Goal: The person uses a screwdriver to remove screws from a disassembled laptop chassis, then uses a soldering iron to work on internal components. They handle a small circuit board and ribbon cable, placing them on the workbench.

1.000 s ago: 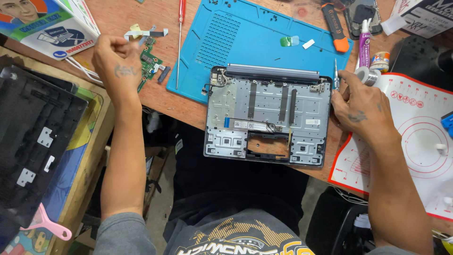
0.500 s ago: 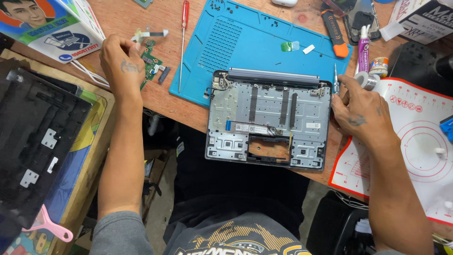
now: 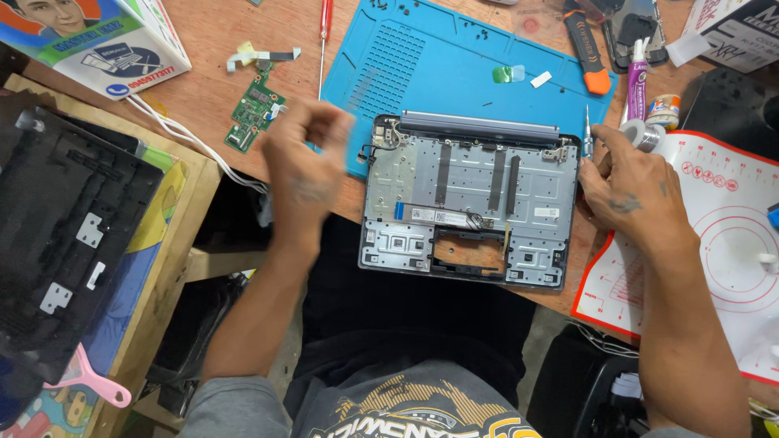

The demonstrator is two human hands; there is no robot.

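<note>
bench: brown wood desk point(image 3: 219, 73) | L: lower wood side table point(image 3: 174, 268) | floor: dark, dim

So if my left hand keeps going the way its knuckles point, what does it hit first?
Most likely the bare laptop chassis: the left hand is blurred, curled and aimed right, toward its left hinge corner. How high the hand is above the blue mat is unclear.
</note>
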